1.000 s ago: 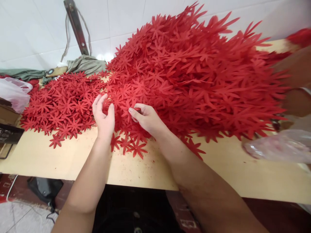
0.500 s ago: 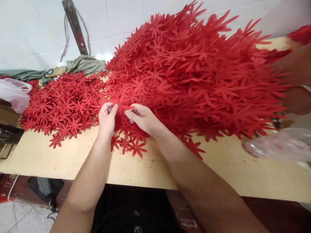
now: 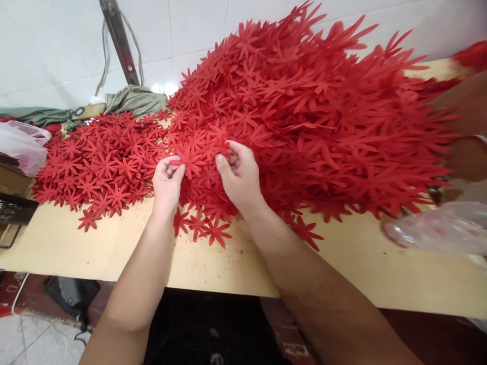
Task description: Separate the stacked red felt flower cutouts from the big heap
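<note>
Left hand (image 3: 166, 180) pinches one red flower cutout (image 3: 189, 159), right hand (image 3: 240, 175) digs half-curled into the huge pile (image 3: 312, 116); only a small flat batch (image 3: 102, 162) sorted, tons left.

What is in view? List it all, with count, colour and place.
flower cutouts: countless, red, heaped mid-table and spread out at left
table: one, tan, across the view
cloth: one, grey-green, at the wall behind the flowers
strut: one, dark, leaning on the wall
bags: two, clear, far left and right
other arm: one, right edge
left hand: grip pinching one flower
right hand: fingers in the pile
</note>
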Tool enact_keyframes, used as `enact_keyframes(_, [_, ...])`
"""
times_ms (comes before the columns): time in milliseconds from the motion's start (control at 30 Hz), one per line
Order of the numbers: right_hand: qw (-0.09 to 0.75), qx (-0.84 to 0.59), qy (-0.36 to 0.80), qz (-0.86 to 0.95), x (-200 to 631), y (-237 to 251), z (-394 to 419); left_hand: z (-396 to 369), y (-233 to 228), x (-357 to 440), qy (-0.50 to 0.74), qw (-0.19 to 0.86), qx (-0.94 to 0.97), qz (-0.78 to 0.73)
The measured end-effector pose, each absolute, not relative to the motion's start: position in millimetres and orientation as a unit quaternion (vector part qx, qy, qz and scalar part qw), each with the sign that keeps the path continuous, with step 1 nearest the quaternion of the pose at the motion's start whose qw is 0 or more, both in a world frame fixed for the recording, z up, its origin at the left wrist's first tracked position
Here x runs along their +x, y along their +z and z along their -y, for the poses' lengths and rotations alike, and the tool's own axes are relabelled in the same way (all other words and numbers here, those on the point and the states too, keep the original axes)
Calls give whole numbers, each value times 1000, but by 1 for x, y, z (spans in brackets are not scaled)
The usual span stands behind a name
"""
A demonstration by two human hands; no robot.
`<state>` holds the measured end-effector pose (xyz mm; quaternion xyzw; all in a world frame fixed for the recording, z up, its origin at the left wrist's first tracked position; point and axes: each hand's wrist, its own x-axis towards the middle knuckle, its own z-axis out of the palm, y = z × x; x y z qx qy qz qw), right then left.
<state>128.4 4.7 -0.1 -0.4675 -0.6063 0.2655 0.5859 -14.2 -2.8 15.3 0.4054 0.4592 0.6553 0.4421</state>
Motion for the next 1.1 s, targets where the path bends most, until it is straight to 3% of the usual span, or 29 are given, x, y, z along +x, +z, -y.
enact_keyframes(100, [593, -503, 112, 618, 128, 9, 4, 5, 17, -12, 635, 450, 427, -460])
enact_keyframes(200, [562, -501, 66, 655, 123, 18, 12, 8, 20, -9, 614, 475, 437, -455])
enact_keyframes(300, [542, -489, 142, 669, 118, 19, 13, 10, 20, -5, 607, 490, 435, -448])
enact_keyframes(467, [531, -436, 406, 603, 115, 18, 10, 12, 20, -2, 614, 478, 440, -449])
enact_keyframes(567, [548, -403, 473, 560, 115, 20, 10, 13, 21, -2, 622, 477, 431, -447])
enact_keyframes(867, [560, -439, 487, 506, 112, 26, 12, 15, 25, -1, 627, 490, 436, -419])
enact_keyframes(1100, [656, -469, 448, 387, 140, 27, -4, 11, 29, -20, 653, 459, 431, -420])
